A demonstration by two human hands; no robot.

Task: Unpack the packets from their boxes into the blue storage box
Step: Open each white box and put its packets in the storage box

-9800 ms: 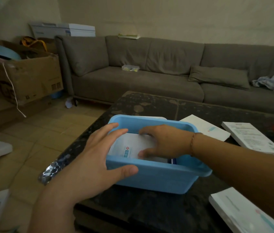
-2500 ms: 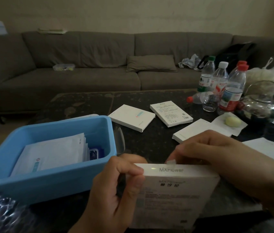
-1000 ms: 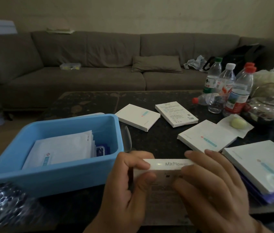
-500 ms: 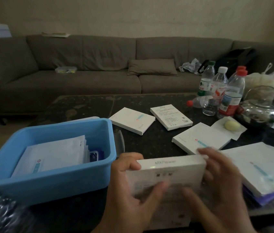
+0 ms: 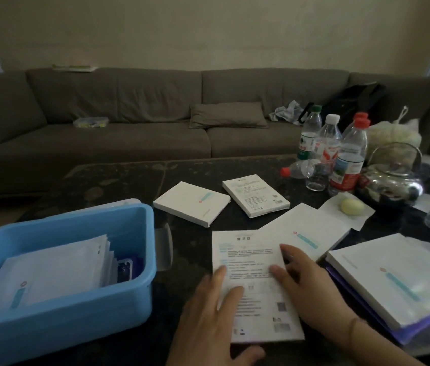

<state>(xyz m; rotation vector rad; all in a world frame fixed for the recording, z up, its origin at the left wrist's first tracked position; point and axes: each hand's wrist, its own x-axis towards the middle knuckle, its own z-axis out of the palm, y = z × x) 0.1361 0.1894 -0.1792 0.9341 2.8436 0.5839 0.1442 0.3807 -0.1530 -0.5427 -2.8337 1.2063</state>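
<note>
While both hands lie flat, fingers straight, white box [image 5: 254,283] sits printed-side up on desk [image 5: 118,180]. Left hand [image 5: 208,315] and right hand [image 5: 303,283] press it. Blue storage box [image 5: 82,315] sits left.

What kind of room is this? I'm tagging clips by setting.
Most likely a home living room: a long grey sofa behind a dark low table cluttered with water bottles and a glass teapot.
</note>
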